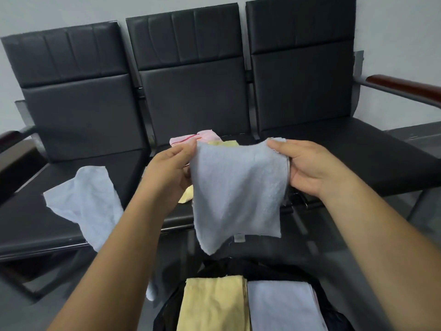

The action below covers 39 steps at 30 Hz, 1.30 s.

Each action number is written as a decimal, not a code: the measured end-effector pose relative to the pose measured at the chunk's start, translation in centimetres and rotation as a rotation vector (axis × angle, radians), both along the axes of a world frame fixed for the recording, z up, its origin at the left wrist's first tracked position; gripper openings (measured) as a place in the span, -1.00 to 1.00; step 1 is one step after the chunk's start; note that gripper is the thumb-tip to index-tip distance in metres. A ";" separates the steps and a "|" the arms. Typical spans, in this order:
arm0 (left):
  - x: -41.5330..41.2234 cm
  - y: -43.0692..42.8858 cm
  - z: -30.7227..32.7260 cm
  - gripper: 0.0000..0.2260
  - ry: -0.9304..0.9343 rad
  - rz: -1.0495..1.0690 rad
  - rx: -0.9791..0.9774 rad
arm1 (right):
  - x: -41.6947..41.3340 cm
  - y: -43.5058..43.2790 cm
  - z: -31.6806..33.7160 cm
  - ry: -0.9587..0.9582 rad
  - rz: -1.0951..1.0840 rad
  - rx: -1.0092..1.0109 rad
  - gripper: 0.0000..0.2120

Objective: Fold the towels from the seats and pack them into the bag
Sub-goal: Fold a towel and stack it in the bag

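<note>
Pinching its top corners, left hand [171, 163] and right hand [307, 166] are holding a light blue towel [238, 187] spread out, hanging above the black bag [250, 269] at 6 o'clock. Folded yellow towel [212, 304] and folded pale blue towel [281, 306] are sitting inside it. A crumpled blue towel [83, 199] is lying on the seat [35, 211] at 9 o'clock, and a pink towel [191, 138] at 12.
</note>
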<state>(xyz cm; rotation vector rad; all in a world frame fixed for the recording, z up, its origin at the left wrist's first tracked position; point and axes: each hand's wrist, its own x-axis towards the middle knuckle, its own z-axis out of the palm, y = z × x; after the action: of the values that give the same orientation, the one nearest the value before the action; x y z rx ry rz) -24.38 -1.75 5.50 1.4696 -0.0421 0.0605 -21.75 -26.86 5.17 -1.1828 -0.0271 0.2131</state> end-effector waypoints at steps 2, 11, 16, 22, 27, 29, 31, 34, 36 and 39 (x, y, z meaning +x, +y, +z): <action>-0.1 0.1 0.1 -0.73 -0.026 -0.085 -0.083 | 0.0 -0.3 0.3 0.027 0.078 0.194 -0.78; -0.5 -0.2 0.1 -0.86 -0.145 0.112 0.042 | 0.3 -0.8 0.1 -0.196 -0.226 -0.232 -0.87; -0.9 -0.7 0.5 -0.88 -0.234 0.207 0.114 | -0.1 -0.4 0.5 -0.376 -0.353 -0.299 -0.90; -0.8 -1.0 0.4 -0.90 -0.284 0.277 0.170 | -1.1 0.4 0.9 -0.468 -0.243 -0.197 -0.82; -1.4 -1.2 1.0 -0.87 -0.297 0.163 0.018 | -1.8 1.0 1.3 -0.480 0.155 -0.185 -0.29; -1.6 -1.5 1.2 -0.84 -0.341 0.086 0.130 | -2.1 1.9 0.9 -0.480 0.206 -0.206 -0.19; -2.0 -2.1 1.4 -0.81 -0.372 -0.019 0.202 | -2.4 3.1 0.3 -0.457 0.215 -0.240 -0.15; -2.1 -2.7 1.5 -0.80 -0.398 -0.060 0.225 | -2.5 4.5 -0.3 -0.419 0.139 -0.232 -0.24; -1.9 -2.7 1.4 -0.63 -0.282 -0.034 0.055 | -2.3 4.5 0.2 -0.362 0.047 -0.074 -0.30; -1.7 -1.9 0.5 -0.41 0.087 -0.244 0.069 | -1.7 3.7 1.0 -0.274 -0.037 0.164 -0.39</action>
<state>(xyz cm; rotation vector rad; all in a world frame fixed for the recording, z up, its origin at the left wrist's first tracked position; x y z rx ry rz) -26.03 -3.67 5.98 1.5250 -0.1531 -0.2047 -23.48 -23.18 6.14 -1.0410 -0.2581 0.0148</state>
